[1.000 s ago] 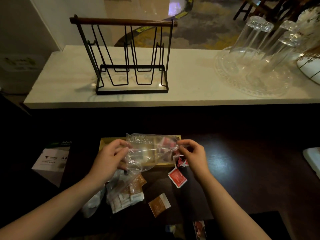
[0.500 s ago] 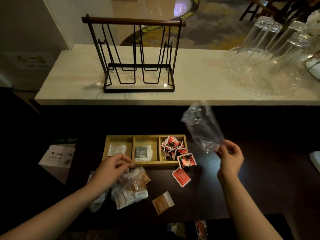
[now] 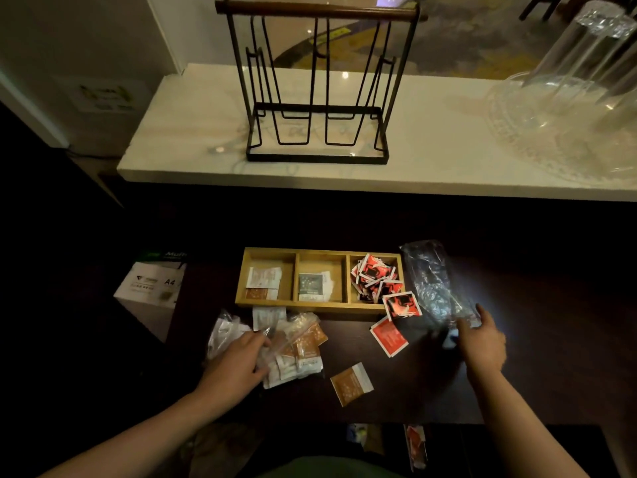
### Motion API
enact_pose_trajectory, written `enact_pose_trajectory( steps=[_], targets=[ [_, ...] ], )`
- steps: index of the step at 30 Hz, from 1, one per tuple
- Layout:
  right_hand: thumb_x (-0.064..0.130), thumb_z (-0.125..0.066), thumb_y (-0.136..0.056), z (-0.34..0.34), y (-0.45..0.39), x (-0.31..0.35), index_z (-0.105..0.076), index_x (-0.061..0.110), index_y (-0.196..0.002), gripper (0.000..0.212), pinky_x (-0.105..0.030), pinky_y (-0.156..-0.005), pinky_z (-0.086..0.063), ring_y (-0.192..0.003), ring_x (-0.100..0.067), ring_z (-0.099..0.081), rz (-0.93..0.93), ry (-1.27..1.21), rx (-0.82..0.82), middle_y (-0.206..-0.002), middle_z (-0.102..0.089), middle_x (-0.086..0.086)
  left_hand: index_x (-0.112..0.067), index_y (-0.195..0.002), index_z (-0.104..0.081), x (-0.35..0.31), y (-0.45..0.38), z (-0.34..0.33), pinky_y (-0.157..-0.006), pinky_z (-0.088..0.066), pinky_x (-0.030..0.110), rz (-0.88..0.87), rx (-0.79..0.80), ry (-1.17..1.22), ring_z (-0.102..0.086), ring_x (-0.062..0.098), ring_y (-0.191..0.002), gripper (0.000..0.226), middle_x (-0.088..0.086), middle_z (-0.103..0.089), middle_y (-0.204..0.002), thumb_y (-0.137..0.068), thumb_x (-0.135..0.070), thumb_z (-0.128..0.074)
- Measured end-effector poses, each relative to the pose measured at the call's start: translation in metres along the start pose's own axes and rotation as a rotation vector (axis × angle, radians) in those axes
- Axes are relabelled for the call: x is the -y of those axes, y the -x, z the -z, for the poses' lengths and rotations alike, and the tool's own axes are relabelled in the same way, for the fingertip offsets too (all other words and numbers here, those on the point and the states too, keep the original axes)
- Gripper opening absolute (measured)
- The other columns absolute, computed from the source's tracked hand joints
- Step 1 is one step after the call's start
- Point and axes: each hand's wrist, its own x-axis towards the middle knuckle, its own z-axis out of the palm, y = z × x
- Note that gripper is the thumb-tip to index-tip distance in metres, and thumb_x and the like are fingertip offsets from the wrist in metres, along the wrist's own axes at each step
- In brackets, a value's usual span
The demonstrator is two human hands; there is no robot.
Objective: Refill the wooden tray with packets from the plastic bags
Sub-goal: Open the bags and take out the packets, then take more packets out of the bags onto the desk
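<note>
Half a second ago my right hand (image 3: pixel 481 341) held the empty clear plastic bag (image 3: pixel 435 282) up in the air; now the bag is down on the dark tabletop (image 3: pixel 551 339), just right of the three-compartment wooden tray (image 3: pixel 310 307). Its long axis runs from about 11 o'clock down to 5 o'clock, the near end under my right fingertips, which rest on it with the hand flat and loose rather than clenched. My left hand (image 3: pixel 238 360) has dropped onto the clear bag of brown-and-white packets (image 3: pixel 300 350) at 7 o'clock from the tray, fingers curled into the plastic, gripping it.

The tray's long side runs 9 to 3 o'clock. Its right compartment is heaped with red square packets (image 3: pixel 374 276); one red packet (image 3: pixel 401 305) leans over the near rim and another (image 3: pixel 388 336) lies on the table just in front. A single brown-and-white packet (image 3: pixel 351 383) lies at 6 o'clock, between my hands.
</note>
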Motion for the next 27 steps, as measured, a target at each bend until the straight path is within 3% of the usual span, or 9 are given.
enact_pose_trajectory(
  steps=[4,7,9,11,13,16,18,22,27],
  targets=[
    [0.028,-0.049,-0.091,0.007,0.017,0.012,-0.039,0.029,-0.140,0.050,-0.051,-0.090,-0.044,-0.099,-0.050,-0.055,0.005,0.083,-0.052,-0.131,-0.039,-0.027,-0.028,-0.113,-0.048,-0.001,-0.003,-0.005,-0.074,-0.050,0.031,0.003,-0.060,-0.084,-0.054,0.010,-0.092,0.036,-0.011,-0.049,-0.111,-0.082,-0.033,-0.065],
    [0.016,-0.051,-0.091,0.005,0.029,0.025,-0.048,0.014,-0.129,0.038,-0.048,-0.083,-0.046,-0.092,-0.045,-0.057,0.198,0.037,-0.193,-0.123,-0.044,-0.023,-0.026,-0.106,-0.051,-0.007,-0.007,-0.004,-0.072,-0.051,0.030,-0.021,-0.094,-0.116,-0.056,0.010,-0.090,0.022,-0.010,-0.053,-0.108,-0.086,-0.030,-0.059],
    [0.009,-0.052,-0.091,-0.002,0.046,0.039,-0.055,0.009,-0.118,0.028,-0.035,-0.073,-0.044,-0.088,-0.031,-0.057,0.389,-0.023,-0.185,-0.117,-0.049,-0.020,-0.025,-0.092,-0.056,-0.010,-0.009,0.001,-0.066,-0.050,0.027,-0.027,-0.132,-0.054,-0.057,0.006,-0.076,0.011,-0.012,-0.056,-0.091,-0.092,-0.035,-0.051],
    [0.005,-0.052,-0.092,-0.017,0.071,0.053,-0.062,0.012,-0.107,0.019,-0.023,-0.067,-0.044,-0.083,-0.018,-0.056,0.525,-0.072,-0.004,-0.107,-0.057,-0.012,-0.025,-0.082,-0.059,-0.014,-0.012,0.009,-0.060,-0.049,0.022,-0.008,-0.142,0.035,-0.057,0.004,-0.067,0.022,-0.010,-0.059,-0.078,-0.094,-0.040,-0.048],
    [0.011,-0.052,-0.093,-0.035,0.101,0.065,-0.062,0.026,-0.096,0.018,-0.029,-0.072,-0.054,-0.079,-0.009,-0.060,0.546,-0.069,0.365,-0.093,-0.063,0.004,-0.027,-0.079,-0.061,-0.019,-0.012,0.020,-0.055,-0.043,0.016,0.011,-0.105,0.151,-0.060,0.004,-0.063,0.020,-0.006,-0.064,-0.072,-0.094,-0.035,-0.050],
    [0.029,-0.051,-0.096,-0.059,0.144,0.082,-0.066,0.020,-0.097,0.017,-0.035,-0.073,-0.056,-0.074,-0.012,-0.066,0.383,-0.105,0.979,-0.085,-0.068,0.004,-0.033,-0.083,-0.063,-0.029,-0.008,0.032,-0.056,-0.048,0.016,0.013,-0.051,0.357,-0.064,0.005,-0.065,0.016,-0.005,-0.069,-0.074,-0.093,-0.026,-0.053],
    [0.039,-0.053,-0.093,-0.069,0.161,0.093,-0.066,0.012,-0.100,0.031,-0.031,-0.065,-0.055,-0.070,-0.017,-0.067,0.200,-0.253,1.153,-0.080,-0.070,-0.002,-0.030,-0.084,-0.068,-0.037,-0.003,0.035,-0.065,-0.053,0.019,-0.014,-0.014,0.417,-0.065,0.002,-0.074,0.015,-0.006,-0.070,-0.077,-0.092,-0.025,-0.055],
    [0.027,-0.058,-0.092,-0.072,0.166,0.107,-0.062,0.007,-0.093,0.021,-0.027,-0.053,-0.055,-0.058,-0.019,-0.066,0.034,-0.347,1.100,-0.075,-0.068,-0.012,-0.028,-0.077,-0.066,-0.049,0.009,0.039,-0.074,-0.056,0.027,-0.032,0.061,0.520,-0.066,0.004,-0.076,0.013,-0.002,-0.070,-0.079,-0.088,-0.023,-0.061],
    [0.012,-0.053,-0.094,-0.051,0.168,0.112,-0.065,0.016,-0.090,0.013,-0.021,-0.050,-0.053,-0.061,-0.016,-0.068,0.171,-0.254,0.964,-0.085,-0.069,-0.006,-0.018,-0.088,-0.067,-0.053,0.013,0.045,-0.069,-0.054,0.019,-0.002,0.129,0.654,-0.068,0.002,-0.080,0.011,0.003,-0.071,-0.086,-0.091,-0.022,-0.056]
  ],
)
